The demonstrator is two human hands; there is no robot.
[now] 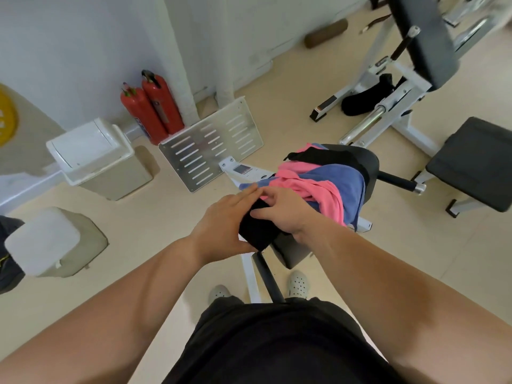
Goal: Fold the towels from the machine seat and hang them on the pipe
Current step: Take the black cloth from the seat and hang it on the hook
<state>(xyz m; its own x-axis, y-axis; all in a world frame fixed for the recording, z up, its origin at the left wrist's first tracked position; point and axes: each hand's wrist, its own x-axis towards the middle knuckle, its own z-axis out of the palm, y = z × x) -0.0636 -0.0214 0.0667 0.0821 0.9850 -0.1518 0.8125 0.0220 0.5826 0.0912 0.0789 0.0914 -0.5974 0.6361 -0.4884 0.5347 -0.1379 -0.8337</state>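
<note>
A folded black towel (pixel 256 231) sits between both my hands above the near end of the dark machine seat (pixel 368 164). My left hand (pixel 221 223) grips its left side, thumb underneath. My right hand (pixel 282 210) presses on its top and right side. Behind them, a pink towel (pixel 313 187), a blue towel (pixel 343 178) and another black towel (pixel 324 155) lie heaped on the seat. A dark padded pipe (pixel 399 182) with a chrome end sticks out to the right of the seat.
A perforated metal footplate (pixel 210 145) stands ahead on the floor. Two red fire extinguishers (pixel 151 106) and two white bins (pixel 97 156) line the left wall. A second bench (pixel 476 164) and a machine frame with a black cloth (pixel 368 95) are at right.
</note>
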